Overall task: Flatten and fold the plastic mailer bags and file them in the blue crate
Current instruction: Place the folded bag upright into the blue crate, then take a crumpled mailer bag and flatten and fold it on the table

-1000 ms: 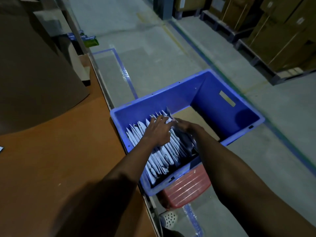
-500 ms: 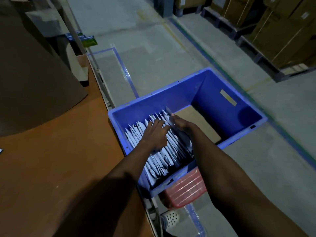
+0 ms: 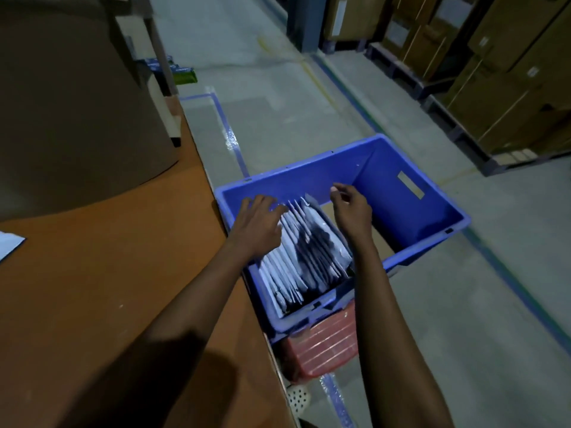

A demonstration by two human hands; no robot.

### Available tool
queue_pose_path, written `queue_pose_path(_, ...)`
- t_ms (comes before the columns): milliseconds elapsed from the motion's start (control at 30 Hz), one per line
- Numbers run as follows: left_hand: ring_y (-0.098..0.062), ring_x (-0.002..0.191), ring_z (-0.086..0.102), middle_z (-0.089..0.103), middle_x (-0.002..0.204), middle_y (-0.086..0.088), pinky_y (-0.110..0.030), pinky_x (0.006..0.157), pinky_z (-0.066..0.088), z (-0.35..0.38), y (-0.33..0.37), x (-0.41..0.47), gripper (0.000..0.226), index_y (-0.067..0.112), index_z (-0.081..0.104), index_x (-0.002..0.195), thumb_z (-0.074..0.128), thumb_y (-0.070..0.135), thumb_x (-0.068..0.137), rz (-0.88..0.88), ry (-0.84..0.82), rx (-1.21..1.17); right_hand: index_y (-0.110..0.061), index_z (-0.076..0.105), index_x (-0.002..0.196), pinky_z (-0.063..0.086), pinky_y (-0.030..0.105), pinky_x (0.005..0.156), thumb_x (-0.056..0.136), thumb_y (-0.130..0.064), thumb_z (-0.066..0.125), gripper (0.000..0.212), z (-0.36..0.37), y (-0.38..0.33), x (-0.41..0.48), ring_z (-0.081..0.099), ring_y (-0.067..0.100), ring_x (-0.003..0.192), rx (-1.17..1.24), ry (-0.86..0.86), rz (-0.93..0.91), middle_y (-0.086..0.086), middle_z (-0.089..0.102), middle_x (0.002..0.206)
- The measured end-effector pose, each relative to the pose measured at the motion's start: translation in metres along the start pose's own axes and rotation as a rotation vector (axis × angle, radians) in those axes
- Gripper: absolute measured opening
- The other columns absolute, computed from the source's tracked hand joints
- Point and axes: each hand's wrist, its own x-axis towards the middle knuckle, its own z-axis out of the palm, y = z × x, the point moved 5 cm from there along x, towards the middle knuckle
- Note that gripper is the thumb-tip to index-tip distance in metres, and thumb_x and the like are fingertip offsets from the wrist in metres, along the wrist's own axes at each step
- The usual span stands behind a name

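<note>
Up and off the row versus a second ago: right hand (image 3: 352, 208), loosely curled, empty; left hand (image 3: 258, 225) open on mailer bags (image 3: 309, 251) filed upright in blue crate (image 3: 386, 186), frame centre; latest apparently in, white sheet (image 3: 9, 247) at left edge maybe next.

- No text, number or brand can be read anywhere.
- A pale label (image 3: 410, 185) is noted on the inner wall of the blue crate (image 3: 309, 176), just right of the right hand (image 3: 353, 211); no print can be made out on it.
- Small white labels (image 3: 340, 17) on the cardboard boxes (image 3: 500, 97), well beyond both hands, are too blurred to read.
- Print on a green packet (image 3: 185, 76), far beyond the left hand (image 3: 258, 225), is illegible.
</note>
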Motion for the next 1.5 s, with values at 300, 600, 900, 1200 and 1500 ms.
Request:
queue_pose_path(300,-0.025,0.11,0.06,0.068,0.116,-0.001,-0.044,0.089,0.041,-0.093,-0.09,-0.16,0.032,0.021,0.073,0.116,0.062,0.015,0.087,-0.093,0.44,-0.055,-0.023,0.073,0.116,0.057,0.031,0.08,0.103,-0.028,0.06,0.019,0.094,-0.088,-0.17,0.069,0.009,0.094,0.157,0.007,-0.368,-0.005,0.075,0.107)
queue_pose_path(600,-0.031,0.115,0.056,0.067,0.12,-0.005,-0.045,0.094,0.044,-0.126,-0.249,-0.38,0.04,0.021,0.07,0.121,0.061,0.014,0.082,-0.804,0.447,0.081,-0.026,0.071,0.125,0.051,0.031,0.09,0.104,-0.028,0.057,0.026,0.311,-0.189,-0.312,0.061,0.016,0.115,0.039,-0.493,-0.723,-0.005,0.068,0.122)
queue_pose_path(900,-0.036,0.136,0.045,0.055,0.146,-0.008,-0.059,0.11,0.016,-0.118,-0.351,-0.409,0.047,0.02,0.063,0.133,0.063,0.02,0.087,-1.119,0.157,0.252,-0.032,0.075,0.12,0.045,0.036,0.099,0.087,-0.013,0.065,0.039,0.483,-0.235,-0.318,0.053,0.026,0.127,-0.211,-0.507,-0.826,0.0,0.067,0.132)
queue_pose_path(1200,-0.037,0.112,0.059,0.071,0.115,-0.012,-0.049,0.09,0.047,-0.12,-0.371,-0.403,0.03,0.011,0.073,0.114,0.065,0.008,0.086,-1.057,0.194,0.201,-0.019,0.081,0.095,0.053,0.041,0.082,0.085,-0.017,0.059,0.024,0.502,-0.24,-0.302,0.061,0.025,0.104,-0.238,-0.423,-0.971,0.0,0.077,0.105)
queue_pose_path(1500,-0.026,0.102,0.059,0.071,0.105,0.002,-0.042,0.084,0.039,-0.153,-0.25,-0.364,0.031,0.021,0.075,0.105,0.07,0.003,0.081,-0.493,0.658,0.16,-0.008,0.08,0.104,0.049,0.026,0.098,0.092,-0.002,0.075,0.014,0.305,-0.188,-0.293,0.069,0.026,0.101,0.006,-0.052,-0.931,0.006,0.076,0.109)
